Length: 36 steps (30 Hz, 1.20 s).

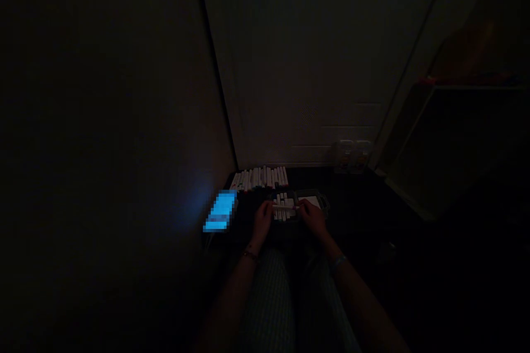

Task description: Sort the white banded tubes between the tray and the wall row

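Observation:
A white marker (285,207) lies level between my two hands, above an opened plastic case. My left hand (262,218) is closed on its left end, and my right hand (313,217) pinches the right end, where a purplish band shows. Beneath it, several white markers (283,198) stand or lie in the left half of the case (326,207). A white sheet or card (309,201) shows in the right half, partly behind my right hand. The dim light hides the fine detail of my fingers.
A row of several white markers (260,177) lies at the back left of the dark table (356,204). A glowing blurred screen (221,210) stands on the left with a cable. Two clear containers (351,155) rest against the wall at the back right.

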Available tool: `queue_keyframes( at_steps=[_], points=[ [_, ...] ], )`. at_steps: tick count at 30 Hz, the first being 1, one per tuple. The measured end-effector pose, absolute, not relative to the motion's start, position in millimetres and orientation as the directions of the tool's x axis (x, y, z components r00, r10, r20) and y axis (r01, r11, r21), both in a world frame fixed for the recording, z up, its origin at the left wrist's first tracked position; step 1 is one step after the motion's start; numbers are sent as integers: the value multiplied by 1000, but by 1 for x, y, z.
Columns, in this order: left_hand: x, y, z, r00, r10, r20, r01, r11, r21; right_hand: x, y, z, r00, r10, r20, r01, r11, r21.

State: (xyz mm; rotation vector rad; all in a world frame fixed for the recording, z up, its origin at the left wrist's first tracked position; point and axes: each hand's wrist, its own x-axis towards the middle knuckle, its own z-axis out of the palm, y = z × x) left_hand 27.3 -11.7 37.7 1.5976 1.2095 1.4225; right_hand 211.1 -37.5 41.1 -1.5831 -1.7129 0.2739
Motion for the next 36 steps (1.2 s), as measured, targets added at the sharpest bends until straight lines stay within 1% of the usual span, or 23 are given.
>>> queue_keyframes(
  at_steps=[5, 13, 18, 29, 36],
  points=[
    [28, -11, 35, -41, 941, 335, 204, -320, 925, 210, -38, 41, 85, 922, 379, 751, 190, -632],
    [26, -8, 31, -12, 926, 378, 205, -368, 907, 211, -38, 42, 79, 919, 386, 756, 197, -624],
    [26, -8, 31, -23, 929, 370, 216, -357, 909, 210, -38, 43, 86, 921, 380, 757, 187, -626],
    [25, -8, 32, -22, 927, 374, 225, -360, 906, 211, -39, 40, 71, 909, 412, 742, 227, -630],
    [27, -10, 34, -30, 933, 358, 220, -343, 913, 211, -37, 38, 78, 916, 393, 749, 206, -630]
  ],
)
